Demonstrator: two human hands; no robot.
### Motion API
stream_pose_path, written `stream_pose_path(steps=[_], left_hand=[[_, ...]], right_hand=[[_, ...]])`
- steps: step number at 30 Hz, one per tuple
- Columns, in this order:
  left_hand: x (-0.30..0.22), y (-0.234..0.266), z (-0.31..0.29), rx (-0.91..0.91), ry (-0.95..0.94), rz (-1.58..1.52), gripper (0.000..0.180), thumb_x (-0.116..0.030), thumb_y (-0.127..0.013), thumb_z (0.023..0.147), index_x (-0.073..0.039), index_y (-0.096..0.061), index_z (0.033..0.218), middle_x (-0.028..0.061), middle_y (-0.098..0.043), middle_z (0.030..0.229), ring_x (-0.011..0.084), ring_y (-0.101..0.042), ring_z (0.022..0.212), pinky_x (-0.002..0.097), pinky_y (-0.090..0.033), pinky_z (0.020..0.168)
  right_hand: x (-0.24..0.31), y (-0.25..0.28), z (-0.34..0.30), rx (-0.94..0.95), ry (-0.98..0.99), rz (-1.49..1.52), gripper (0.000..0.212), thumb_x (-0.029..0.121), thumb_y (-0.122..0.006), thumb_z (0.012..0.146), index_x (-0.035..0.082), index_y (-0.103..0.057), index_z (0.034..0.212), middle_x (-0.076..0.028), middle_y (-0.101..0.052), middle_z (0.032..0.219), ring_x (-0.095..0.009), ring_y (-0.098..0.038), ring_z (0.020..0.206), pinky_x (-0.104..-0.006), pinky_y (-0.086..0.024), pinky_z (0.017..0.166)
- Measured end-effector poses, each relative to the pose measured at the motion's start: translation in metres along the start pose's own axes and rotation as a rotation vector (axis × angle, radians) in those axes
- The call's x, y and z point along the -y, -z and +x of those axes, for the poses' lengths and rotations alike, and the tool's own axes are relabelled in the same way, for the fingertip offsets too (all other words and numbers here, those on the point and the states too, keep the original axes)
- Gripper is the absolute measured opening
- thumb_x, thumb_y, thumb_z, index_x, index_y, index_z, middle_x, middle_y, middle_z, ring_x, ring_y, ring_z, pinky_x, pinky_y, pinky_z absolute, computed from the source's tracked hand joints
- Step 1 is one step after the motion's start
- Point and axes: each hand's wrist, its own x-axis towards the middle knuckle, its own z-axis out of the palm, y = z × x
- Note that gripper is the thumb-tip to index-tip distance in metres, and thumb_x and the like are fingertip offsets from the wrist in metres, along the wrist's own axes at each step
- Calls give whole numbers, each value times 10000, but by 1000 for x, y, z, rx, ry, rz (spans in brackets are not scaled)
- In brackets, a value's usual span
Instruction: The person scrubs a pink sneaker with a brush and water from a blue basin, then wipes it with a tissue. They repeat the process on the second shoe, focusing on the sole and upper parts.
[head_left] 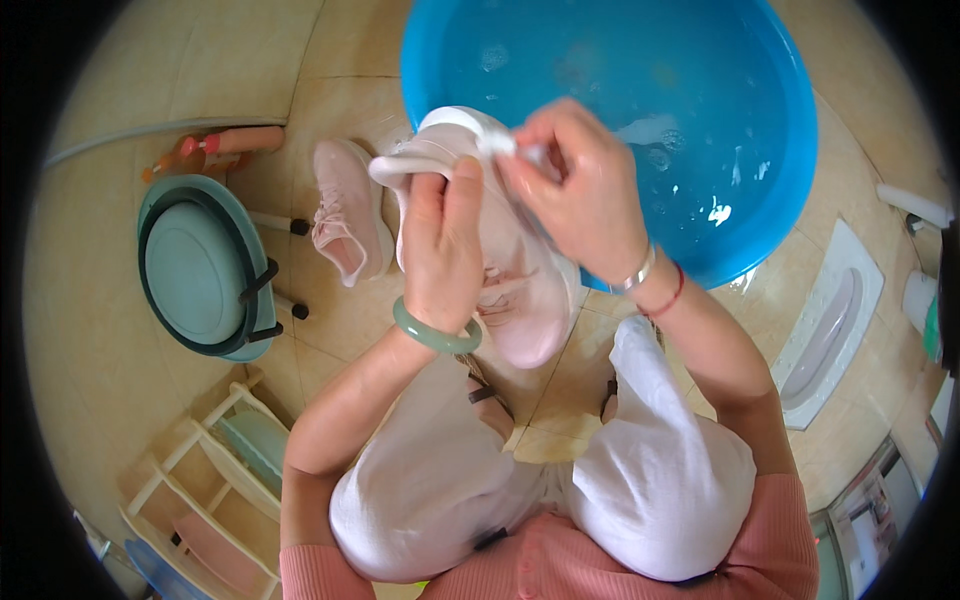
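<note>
A pale pink lace-up sneaker (535, 325) is held up in front of me, its toe toward me and its white-soled heel toward the basin. My left hand (440, 245) is closed on the shoe's opening, thumb on the outside and fingers inside. My right hand (590, 195) pinches a small white thing (497, 142) against the sole near the heel; motion blur hides its kind. Beyond the shoe stands a big blue basin (802, 160) of water with some suds. Its matching sneaker (345, 210) rests on the tiles to the left.
Folded pale-green basins (195, 270) lean at the left wall. Orange-red bottles (235, 142) lie behind them. A cream rack (215, 450) stands at lower left. On the right, a white squat toilet (832, 320) is set in the floor. My knees flank the space below the shoe.
</note>
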Motion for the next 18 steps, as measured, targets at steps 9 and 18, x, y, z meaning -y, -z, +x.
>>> stream_pose_path(steps=[9,18], left_hand=[[10,0,-5,-2,-131,262,271,-183,-525,1003,41,-572,1149,117,-528,1091,203,-478,981,322,-406,894],[-26,22,-14,71,179,-109,372,-300,-518,1009,-14,-554,1243,39,-564,1171,123,-521,1044,243,-409,912]], right_hand=[[-2,-6,8,-79,45,26,152,114,-712,808,14,-603,845,-108,-615,845,-260,-587,611,-349,-467,554],[-90,-6,16,186,-90,-403,219,244,-731,825,49,-650,882,-127,-672,859,-290,-649,734,-386,-499,626]])
